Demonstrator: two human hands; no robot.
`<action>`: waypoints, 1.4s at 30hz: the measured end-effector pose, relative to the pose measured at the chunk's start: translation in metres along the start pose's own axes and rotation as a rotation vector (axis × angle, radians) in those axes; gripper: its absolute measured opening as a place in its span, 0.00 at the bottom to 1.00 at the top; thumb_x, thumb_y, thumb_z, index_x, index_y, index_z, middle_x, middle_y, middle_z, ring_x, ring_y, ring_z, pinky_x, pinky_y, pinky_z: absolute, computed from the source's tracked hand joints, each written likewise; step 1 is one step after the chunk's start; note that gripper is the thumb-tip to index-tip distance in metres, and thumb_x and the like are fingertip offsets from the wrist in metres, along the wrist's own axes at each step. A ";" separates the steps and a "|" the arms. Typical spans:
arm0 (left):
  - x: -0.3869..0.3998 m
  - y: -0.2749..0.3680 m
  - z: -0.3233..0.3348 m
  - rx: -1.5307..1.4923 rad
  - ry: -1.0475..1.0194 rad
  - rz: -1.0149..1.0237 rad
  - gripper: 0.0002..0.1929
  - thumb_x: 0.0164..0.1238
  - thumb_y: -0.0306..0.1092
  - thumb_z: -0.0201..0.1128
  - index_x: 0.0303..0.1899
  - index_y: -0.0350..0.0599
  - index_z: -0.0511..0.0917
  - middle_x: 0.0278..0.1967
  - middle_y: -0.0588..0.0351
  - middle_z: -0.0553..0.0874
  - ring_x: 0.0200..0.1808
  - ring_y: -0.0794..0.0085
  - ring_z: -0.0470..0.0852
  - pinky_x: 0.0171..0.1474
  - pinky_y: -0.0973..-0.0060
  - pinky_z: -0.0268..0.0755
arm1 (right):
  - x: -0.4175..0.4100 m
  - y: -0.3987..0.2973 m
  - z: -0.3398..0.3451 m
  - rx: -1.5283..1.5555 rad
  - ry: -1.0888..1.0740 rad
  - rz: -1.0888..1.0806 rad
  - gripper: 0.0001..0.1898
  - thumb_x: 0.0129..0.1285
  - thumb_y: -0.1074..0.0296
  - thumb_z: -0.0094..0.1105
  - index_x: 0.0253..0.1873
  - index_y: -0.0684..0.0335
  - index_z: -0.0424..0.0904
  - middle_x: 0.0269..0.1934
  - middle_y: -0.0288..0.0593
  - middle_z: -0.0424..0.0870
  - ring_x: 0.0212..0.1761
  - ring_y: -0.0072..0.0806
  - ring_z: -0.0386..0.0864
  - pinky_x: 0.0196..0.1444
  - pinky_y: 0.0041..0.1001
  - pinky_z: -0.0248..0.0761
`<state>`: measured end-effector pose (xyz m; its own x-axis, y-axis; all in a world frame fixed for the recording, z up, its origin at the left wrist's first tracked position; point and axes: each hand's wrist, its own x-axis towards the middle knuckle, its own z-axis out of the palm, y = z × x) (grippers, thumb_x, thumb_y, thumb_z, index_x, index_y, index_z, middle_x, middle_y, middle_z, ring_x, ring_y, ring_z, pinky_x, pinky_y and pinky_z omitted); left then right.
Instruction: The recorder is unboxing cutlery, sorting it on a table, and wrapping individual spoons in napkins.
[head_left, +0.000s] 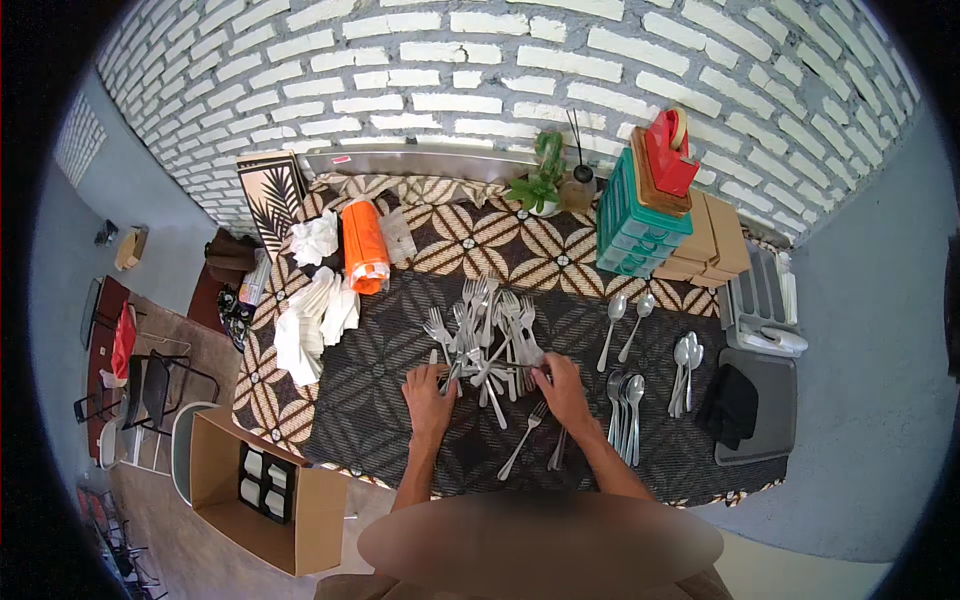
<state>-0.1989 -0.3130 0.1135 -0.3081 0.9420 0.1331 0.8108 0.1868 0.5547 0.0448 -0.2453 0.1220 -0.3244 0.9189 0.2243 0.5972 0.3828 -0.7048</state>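
Note:
A loose pile of metal forks and knives (487, 326) lies in the middle of the dark patterned mat. At the pile's near left edge, my left hand (430, 397) has its fingers on a piece of cutlery. My right hand (561, 386) pinches the end of a metal utensil at the near right edge; its kind cannot be told. Between my forearms a single fork (523, 441) lies apart, with more cutlery (557, 450) beside my right forearm. To the right are two separate spoons (613, 332), a row of spoons (625, 420) and a smaller spoon group (685, 373).
White cloths (301, 337) and an orange roll (364, 247) lie at the left. Behind stand a potted plant (541, 187), a teal drawer unit (637, 225) and cardboard boxes (705, 240). A grey cutlery tray (757, 292) and a flat tray (776, 405) with black cloth are right.

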 end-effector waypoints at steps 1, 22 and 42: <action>-0.002 -0.002 -0.002 -0.010 0.011 0.011 0.17 0.58 0.36 0.67 0.49 0.47 0.77 0.47 0.53 0.76 0.54 0.57 0.72 0.56 0.59 0.62 | -0.002 0.000 -0.004 0.204 0.035 0.130 0.11 0.65 0.67 0.61 0.44 0.68 0.72 0.38 0.51 0.75 0.43 0.46 0.74 0.48 0.39 0.66; 0.099 0.057 0.056 -0.088 0.007 -0.049 0.40 0.46 0.27 0.70 0.66 0.38 0.63 0.52 0.42 0.70 0.54 0.48 0.71 0.56 0.55 0.68 | 0.017 -0.002 0.008 0.170 0.095 0.538 0.16 0.72 0.68 0.47 0.59 0.70 0.66 0.41 0.59 0.80 0.42 0.52 0.80 0.46 0.43 0.71; 0.073 -0.001 0.010 -0.623 -0.277 -0.181 0.36 0.64 0.20 0.57 0.73 0.42 0.54 0.47 0.49 0.80 0.47 0.66 0.79 0.56 0.71 0.70 | 0.045 -0.036 0.031 -0.124 -0.101 0.503 0.39 0.62 0.58 0.63 0.69 0.75 0.53 0.57 0.60 0.64 0.58 0.53 0.68 0.56 0.43 0.71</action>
<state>-0.2175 -0.2415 0.1147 -0.2059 0.9630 -0.1739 0.2973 0.2309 0.9265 -0.0144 -0.2212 0.1365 -0.0409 0.9806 -0.1920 0.7780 -0.0893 -0.6219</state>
